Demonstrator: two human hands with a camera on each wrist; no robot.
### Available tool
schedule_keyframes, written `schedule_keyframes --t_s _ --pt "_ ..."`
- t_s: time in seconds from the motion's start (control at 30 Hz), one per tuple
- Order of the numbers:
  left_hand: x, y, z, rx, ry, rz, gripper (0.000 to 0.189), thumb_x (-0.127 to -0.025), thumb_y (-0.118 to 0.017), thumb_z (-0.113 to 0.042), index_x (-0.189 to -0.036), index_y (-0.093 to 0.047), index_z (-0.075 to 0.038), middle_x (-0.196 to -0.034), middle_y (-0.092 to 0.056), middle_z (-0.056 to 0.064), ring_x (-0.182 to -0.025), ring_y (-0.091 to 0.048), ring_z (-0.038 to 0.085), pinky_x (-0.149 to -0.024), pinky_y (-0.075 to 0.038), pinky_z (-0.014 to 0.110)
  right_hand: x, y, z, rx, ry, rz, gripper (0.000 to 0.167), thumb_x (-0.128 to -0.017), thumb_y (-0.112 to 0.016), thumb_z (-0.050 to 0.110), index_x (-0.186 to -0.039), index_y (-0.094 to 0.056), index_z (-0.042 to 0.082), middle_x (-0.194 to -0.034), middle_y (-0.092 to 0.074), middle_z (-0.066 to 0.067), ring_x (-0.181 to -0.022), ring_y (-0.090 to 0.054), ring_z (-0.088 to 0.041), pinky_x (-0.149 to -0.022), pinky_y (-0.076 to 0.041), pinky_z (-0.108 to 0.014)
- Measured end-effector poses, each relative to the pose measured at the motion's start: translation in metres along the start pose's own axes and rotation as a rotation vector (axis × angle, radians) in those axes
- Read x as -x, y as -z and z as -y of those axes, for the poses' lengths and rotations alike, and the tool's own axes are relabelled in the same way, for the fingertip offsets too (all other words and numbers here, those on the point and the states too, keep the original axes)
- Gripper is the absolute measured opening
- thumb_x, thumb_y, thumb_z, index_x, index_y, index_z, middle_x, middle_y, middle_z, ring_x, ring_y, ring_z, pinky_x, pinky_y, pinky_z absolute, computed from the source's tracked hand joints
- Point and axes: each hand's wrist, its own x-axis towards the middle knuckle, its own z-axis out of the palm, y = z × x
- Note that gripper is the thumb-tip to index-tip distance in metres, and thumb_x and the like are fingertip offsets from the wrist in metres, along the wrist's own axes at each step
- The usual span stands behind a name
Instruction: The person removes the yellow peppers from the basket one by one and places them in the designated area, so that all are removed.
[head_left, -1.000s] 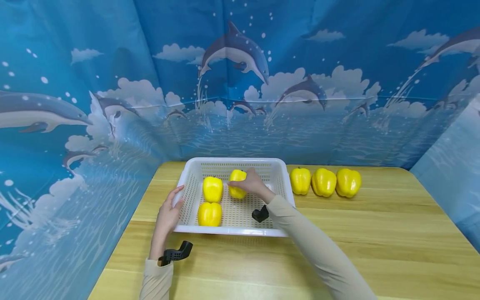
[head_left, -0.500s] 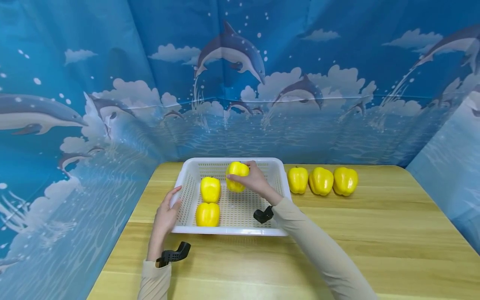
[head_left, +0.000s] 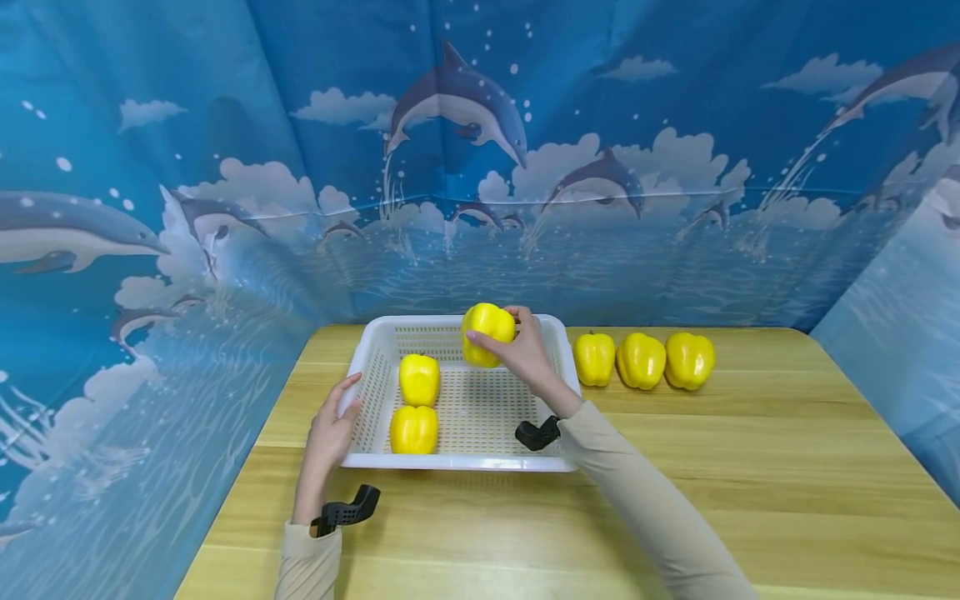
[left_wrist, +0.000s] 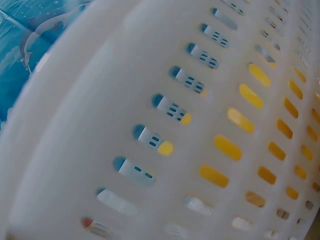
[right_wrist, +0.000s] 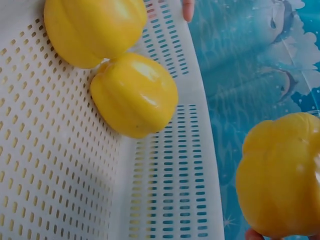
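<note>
A white perforated plastic basket (head_left: 457,462) sits on the table with two yellow bell peppers (head_left: 419,380) inside, one behind the other at its left. Above the basket's back part, my right hand (head_left: 525,348) holds another yellow bell pepper (head_left: 487,325), thumb in front and fingers behind. That held pepper (right_wrist: 280,175) also appears in the right wrist view, fingertips at its lower edge. My left hand (head_left: 332,429) rests against the basket's left rim, fingers extended. In the left wrist view the basket's slotted wall (left_wrist: 150,100) fills most of the picture, with yellow showing through.
To the right of the basket, three more yellow bell peppers (head_left: 641,362) stand in a row on the wooden table (head_left: 720,467). A blue dolphin-print curtain (head_left: 450,250) hangs right behind the table. Both wrists wear black camera mounts (head_left: 347,510).
My right hand has lifted the pepper from the basket's floor, up and slightly to the right. My left hand stays at the rim, and the other peppers keep their places.
</note>
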Motion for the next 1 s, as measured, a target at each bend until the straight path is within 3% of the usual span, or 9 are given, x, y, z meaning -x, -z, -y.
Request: schedule_keyframes --t_s 0.2,0.5,0.73,1.0 --pt "-0.001 0.0 0.0 -0.007 -0.007 -0.001 0.044 -0.102 -0.042 -0.02 -0.145 -0.035 -0.025 -0.142 -0.04 0.022 -0.098 -0.057 0.036 -0.073 -0.047 0.043 0.004 0.01 -0.001 -0.053 0.041 -0.016 0.073 -0.077 -0.076 0.045 -0.129 -0.039 0.01 -0.123 -0.039 -0.01 -0.099 -0.049 -0.027 -0.077 -0.049 -0.039" --pt "0.0 -0.001 0.0 0.002 0.005 -0.003 0.043 -0.102 -0.042 -0.021 -0.145 -0.036 -0.025 -0.142 -0.04 0.022 -0.1 -0.057 0.036 -0.076 -0.047 0.045 0.011 0.032 0.005 -0.089 0.035 -0.069 0.078 -0.075 -0.077 0.048 -0.135 -0.038 0.015 -0.13 -0.036 -0.01 -0.102 -0.045 -0.029 -0.076 -0.048 -0.041" --pt "-0.001 -0.001 0.001 0.0 0.009 -0.004 0.044 -0.102 -0.042 -0.022 -0.145 -0.035 -0.027 -0.143 -0.04 0.02 -0.099 -0.057 0.035 -0.075 -0.047 0.043 0.016 0.05 0.002 -0.155 0.064 -0.183 0.081 -0.077 -0.077 0.042 -0.14 -0.036 0.011 -0.129 -0.041 -0.009 -0.106 -0.042 -0.028 -0.08 -0.045 -0.042" --pt "0.0 -0.001 0.001 -0.003 0.001 -0.009 0.044 -0.102 -0.043 -0.022 -0.145 -0.036 -0.025 -0.14 -0.042 0.022 -0.097 -0.058 0.036 -0.07 -0.048 0.041 0.022 0.077 -0.007 -0.206 0.081 -0.341 0.073 -0.08 -0.076 0.036 -0.137 -0.038 0.01 -0.127 -0.043 -0.008 -0.105 -0.043 -0.021 -0.082 -0.044 -0.037"
